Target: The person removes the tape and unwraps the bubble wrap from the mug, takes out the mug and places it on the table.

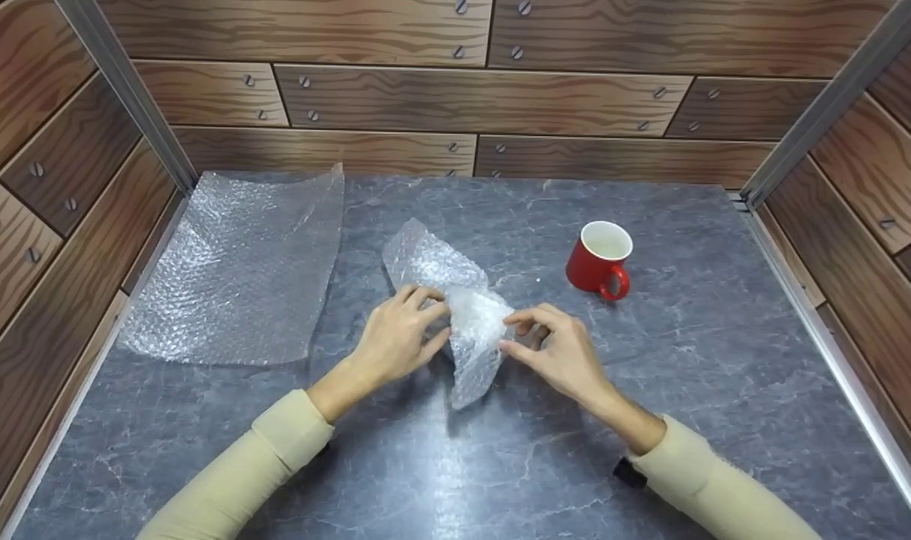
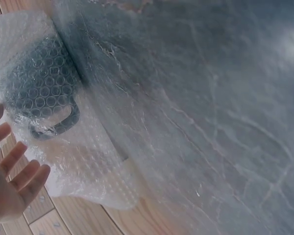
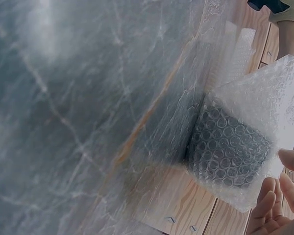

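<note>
A dark mug (image 2: 44, 81) stands wrapped in a sheet of bubble wrap (image 1: 476, 319) at the middle of the table; its handle shows through the plastic in the left wrist view. The wrap flares out in loose ends at both sides. My left hand (image 1: 404, 330) is at the left of the bundle, its fingers loosely bent and spread, with nothing gripped. On the other side, my right hand (image 1: 557, 349) has its thumb and fingertips at the wrap's edge, apart from one another. Whether they press on the plastic I cannot tell for sure.
A red mug (image 1: 594, 268) with a white inside stands upright at the back right, handle toward me. A flat sheet of bubble wrap (image 1: 238, 277) lies at the left. Wood-patterned walls (image 1: 395, 97) enclose the grey marbled table (image 1: 688, 360) at the back and sides.
</note>
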{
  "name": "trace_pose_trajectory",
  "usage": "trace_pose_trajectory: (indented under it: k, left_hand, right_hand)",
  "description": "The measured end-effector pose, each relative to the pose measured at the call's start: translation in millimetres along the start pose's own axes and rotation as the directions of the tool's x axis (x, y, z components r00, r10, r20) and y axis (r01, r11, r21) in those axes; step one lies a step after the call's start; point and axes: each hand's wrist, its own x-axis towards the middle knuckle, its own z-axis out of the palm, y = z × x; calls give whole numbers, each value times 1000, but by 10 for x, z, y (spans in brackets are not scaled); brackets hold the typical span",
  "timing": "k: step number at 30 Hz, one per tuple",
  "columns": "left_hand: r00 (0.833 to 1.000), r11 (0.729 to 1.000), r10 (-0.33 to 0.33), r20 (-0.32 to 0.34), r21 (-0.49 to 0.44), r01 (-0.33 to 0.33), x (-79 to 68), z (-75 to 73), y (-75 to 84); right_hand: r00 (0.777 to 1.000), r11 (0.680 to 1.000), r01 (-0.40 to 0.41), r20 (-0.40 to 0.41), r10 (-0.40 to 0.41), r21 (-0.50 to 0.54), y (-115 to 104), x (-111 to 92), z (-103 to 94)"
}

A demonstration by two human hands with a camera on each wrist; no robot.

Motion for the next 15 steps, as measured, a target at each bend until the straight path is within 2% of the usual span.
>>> trace_pose_trajectory:
  k: [15]
  left_hand:
    - [999, 1000, -19, 37, -9, 19, 8, -32, 13]
  right_hand:
    - [999, 1000, 14, -32, -13, 24, -15, 36, 3]
